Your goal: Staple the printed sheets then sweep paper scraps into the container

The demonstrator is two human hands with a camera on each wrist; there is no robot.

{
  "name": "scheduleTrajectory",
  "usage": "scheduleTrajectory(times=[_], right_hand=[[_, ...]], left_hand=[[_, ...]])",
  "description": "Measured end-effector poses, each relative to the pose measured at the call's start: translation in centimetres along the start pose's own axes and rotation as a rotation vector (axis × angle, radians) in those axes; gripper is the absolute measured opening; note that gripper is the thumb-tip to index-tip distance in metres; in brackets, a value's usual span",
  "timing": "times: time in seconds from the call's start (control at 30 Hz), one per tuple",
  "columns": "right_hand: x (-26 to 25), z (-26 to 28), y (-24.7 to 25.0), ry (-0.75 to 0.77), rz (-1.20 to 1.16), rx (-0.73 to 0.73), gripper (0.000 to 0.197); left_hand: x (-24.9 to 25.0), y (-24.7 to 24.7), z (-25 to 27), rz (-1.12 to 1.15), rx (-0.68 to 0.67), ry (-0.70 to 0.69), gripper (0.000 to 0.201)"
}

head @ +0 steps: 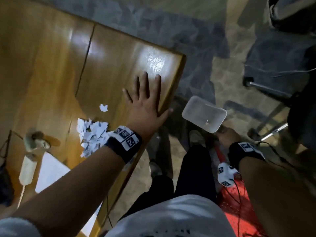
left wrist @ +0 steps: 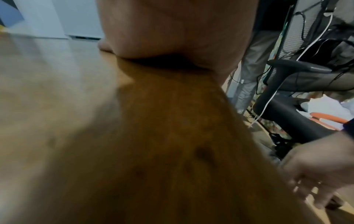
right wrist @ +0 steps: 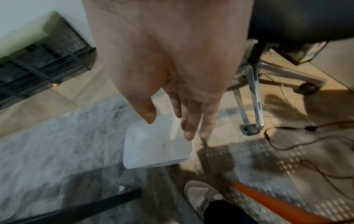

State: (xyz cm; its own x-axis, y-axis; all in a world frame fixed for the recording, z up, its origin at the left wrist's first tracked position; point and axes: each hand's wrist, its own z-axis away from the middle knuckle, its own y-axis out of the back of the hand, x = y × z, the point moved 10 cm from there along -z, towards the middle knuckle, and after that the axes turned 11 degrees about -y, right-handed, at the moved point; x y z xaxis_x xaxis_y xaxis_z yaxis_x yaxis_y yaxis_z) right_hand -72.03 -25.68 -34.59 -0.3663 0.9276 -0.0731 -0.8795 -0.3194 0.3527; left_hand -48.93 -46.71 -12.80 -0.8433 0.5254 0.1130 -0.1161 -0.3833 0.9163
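The wooden desk [head: 51,69] fills the left of the head view, its right edge running down toward the person. The left hand [head: 145,106] lies flat on it near that edge, fingers straight and spread, holding nothing. Off the edge and lower, the white container [head: 204,114] hangs in the right hand [head: 225,135], whose thumb and fingers pinch its near end. Behind the left wrist sits the heap of paper scraps [head: 93,134]; one stray scrap [head: 103,107] lies apart, further up. The container appears nearly empty.

Risk, as I judge it: the container is held away from the edge rather than directly under it, so swept scraps could flutter past onto the floor.
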Motion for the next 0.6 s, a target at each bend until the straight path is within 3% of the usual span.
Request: scheduleTrajectory(times=[0.23,0.4,0.47,0.6], right_hand=[[0.0,-10.0,-3.5,-0.241,-0.234,-0.017,0.049],[2.3,-16.2,-4.9,-0.425,-0.311,0.111,0.076],[3.5,-18.9,-6.6,-0.436,-0.280,0.078,0.068],[3.2,-18.8,-9.6,-0.405,-0.308,-0.081,0.026]], left_hand=[[-0.8,-0.8,-0.3,-0.093,0.028,0.041,0.116],[-0.9,-0.8,-0.2,-0.105,0.037,-0.006,0.122],[-0.9,-0.7,-0.2,-0.132,0.058,-0.020,0.122],[-0.8,-0.6,-0.4,-0.155,0.033,-0.021,0.122]])
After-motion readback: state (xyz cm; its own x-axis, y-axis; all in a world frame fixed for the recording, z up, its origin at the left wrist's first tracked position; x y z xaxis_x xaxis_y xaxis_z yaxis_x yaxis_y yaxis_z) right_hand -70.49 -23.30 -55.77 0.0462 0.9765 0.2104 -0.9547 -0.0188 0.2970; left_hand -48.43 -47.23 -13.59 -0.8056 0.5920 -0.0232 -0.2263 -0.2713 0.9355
